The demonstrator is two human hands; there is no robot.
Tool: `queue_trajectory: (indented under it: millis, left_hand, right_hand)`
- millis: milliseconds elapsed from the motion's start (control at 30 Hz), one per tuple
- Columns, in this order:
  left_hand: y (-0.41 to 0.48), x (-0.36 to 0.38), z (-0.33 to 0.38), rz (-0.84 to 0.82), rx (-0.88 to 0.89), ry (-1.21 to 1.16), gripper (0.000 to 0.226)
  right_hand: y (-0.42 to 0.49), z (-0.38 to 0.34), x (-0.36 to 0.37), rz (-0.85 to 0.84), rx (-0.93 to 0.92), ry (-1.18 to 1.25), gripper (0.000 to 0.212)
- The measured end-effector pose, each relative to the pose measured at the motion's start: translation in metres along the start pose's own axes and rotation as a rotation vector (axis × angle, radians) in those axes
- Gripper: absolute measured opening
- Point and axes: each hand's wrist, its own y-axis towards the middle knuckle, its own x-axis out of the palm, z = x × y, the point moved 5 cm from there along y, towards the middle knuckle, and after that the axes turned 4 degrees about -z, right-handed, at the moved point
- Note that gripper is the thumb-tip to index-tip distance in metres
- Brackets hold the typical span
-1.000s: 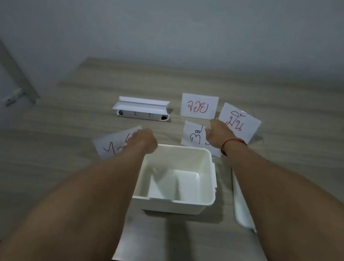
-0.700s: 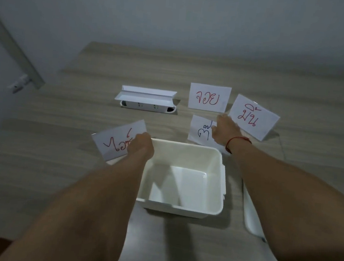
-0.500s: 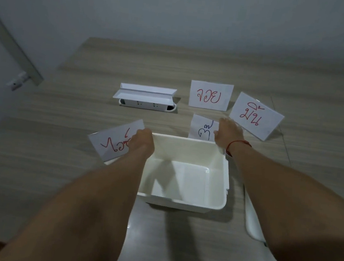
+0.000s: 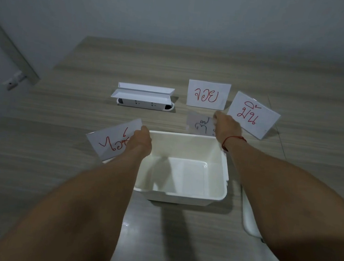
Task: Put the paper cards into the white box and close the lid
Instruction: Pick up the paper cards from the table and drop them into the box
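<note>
The wood-grain table [image 4: 194, 69] fills most of the frame below a grey wall. At lower centre sits the white box [image 4: 181, 197], open and with nothing in it. Its lid [image 4: 250, 219] lies flat on the table at the box's right side, partly hidden under my right forearm.

A white power strip [image 4: 142, 101] with a folded white sheet resting on it lies left of centre, beyond the box.

Four paper cards are in view, none in the box. The card with red writing [image 4: 207, 94] stands upright at upper centre. A second red-lettered card [image 4: 253, 115] leans tilted just to its right. My left hand [image 4: 141, 143] is pinched on the edge of a third red-lettered card [image 4: 112, 140], held tilted just left of the box's far left corner. My right hand [image 4: 227, 126] is closed on a card with blue writing [image 4: 199, 125], held just beyond the box's far rim (the image there is blurred, so the exact finger placement is unclear).

A red string bracelet [image 4: 232, 140] circles my right wrist.
</note>
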Motion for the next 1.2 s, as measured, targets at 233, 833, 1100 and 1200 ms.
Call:
queue_trajectory:
  millis: [233, 833, 1100, 1200]
  left_hand:
    - [-0.029, 0.003, -0.004, -0.081, -0.053, -0.001, 0.057]
    - [-0.030, 0.009, -0.022, -0.009, 0.053, -0.188, 0.056]
    - [-0.025, 0.010, -0.024, -0.027, 0.061, -0.249, 0.057]
    - [-0.022, 0.011, -0.022, -0.010, 0.059, -0.262, 0.054]
  right_hand:
    - [-0.022, -0.040, -0.086, 0.323, -0.157, 0.028, 0.039]
    - [-0.077, -0.054, -0.018, 0.057, -0.236, 0.224, 0.027]
    - [-0.088, -0.051, 0.025, -0.222, -0.231, 0.167, 0.027]
    - [-0.103, -0.050, 0.060, -0.537, -0.200, 0.184, 0.028]
